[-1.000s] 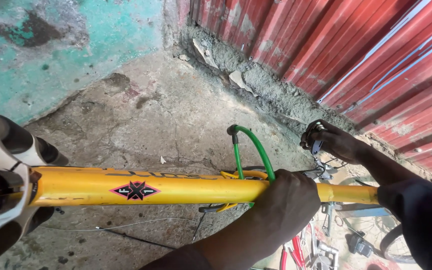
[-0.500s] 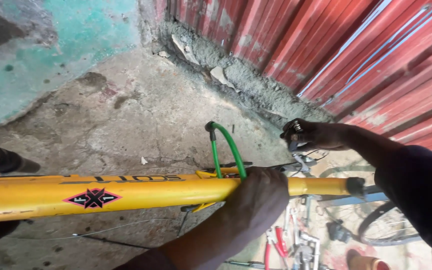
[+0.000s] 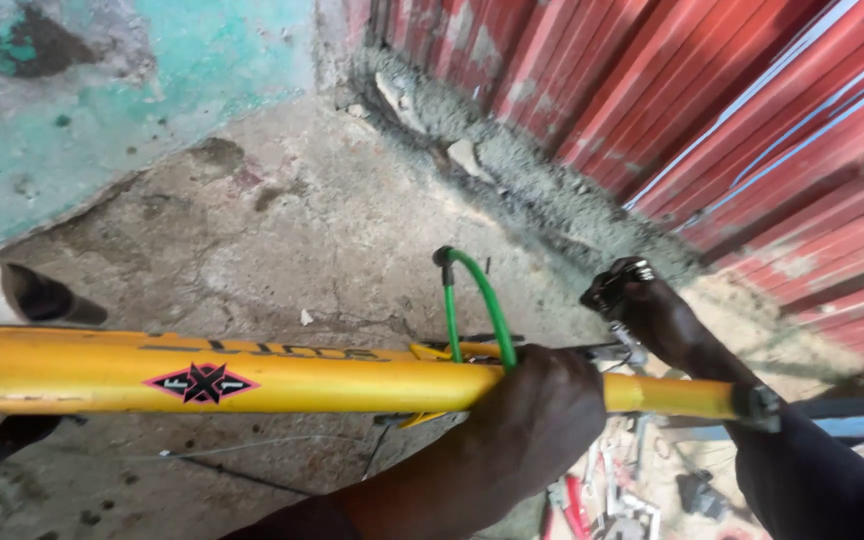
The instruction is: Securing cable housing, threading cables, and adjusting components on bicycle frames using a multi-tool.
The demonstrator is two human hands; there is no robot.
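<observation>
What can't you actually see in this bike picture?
- Head view: the left hand wraps the yellow frame tube, hiding that stretch of it.
- The right hand covers a dark part; its kind is unclear.
- The green cable loop ends behind the left hand.
- Tools on the floor are too blurred to identify.

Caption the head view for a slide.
Left hand grips a yellow bicycle frame tube beside a green cable loop; right hand holds a dark part above concrete floor.

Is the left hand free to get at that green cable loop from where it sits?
Probably yes: the left hand grips the yellow frame tube right at the foot of the green cable loop, with nothing between them.
</observation>
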